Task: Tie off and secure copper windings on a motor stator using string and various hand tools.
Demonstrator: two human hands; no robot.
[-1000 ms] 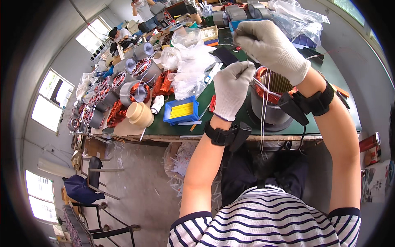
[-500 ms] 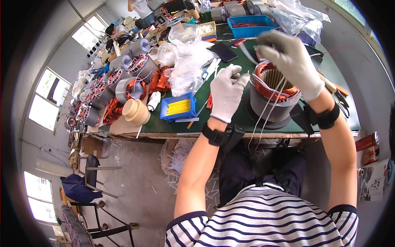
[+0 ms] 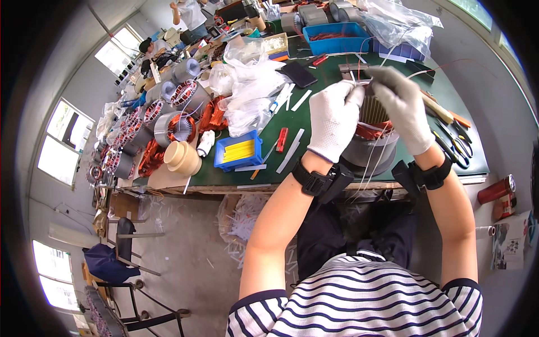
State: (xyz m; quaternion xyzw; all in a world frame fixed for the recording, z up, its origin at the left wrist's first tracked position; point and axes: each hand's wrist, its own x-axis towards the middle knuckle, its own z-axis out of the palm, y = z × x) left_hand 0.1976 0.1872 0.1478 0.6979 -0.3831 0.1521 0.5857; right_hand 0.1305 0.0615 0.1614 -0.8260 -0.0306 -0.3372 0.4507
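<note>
A grey motor stator [image 3: 359, 154] with copper windings [image 3: 375, 131] stands upright at the table's front edge. White leads [image 3: 371, 160] hang down its front. My left hand [image 3: 337, 118], in a white glove, is at the stator's left rim with thumb and fingers pinched together. Whatever lies between them is too small to make out. My right hand [image 3: 403, 109], gloved too, is over the stator's right side, its bent fingers smeared by motion near the left fingertips. Both hands hide part of the windings.
Left of the stator lie a red-handled tool [image 3: 282, 139], white strips [image 3: 291, 150] and a blue tray [image 3: 217, 162] of yellow strips. Pliers and scissors [image 3: 461, 147] lie at the right. Plastic bags [image 3: 247, 95] and more stators [image 3: 164, 128] crowd the left. Two people are farther back.
My left hand has moved right to the stator's rim. My right hand has come down and slightly right, and its fingers are now close to the left ones.
</note>
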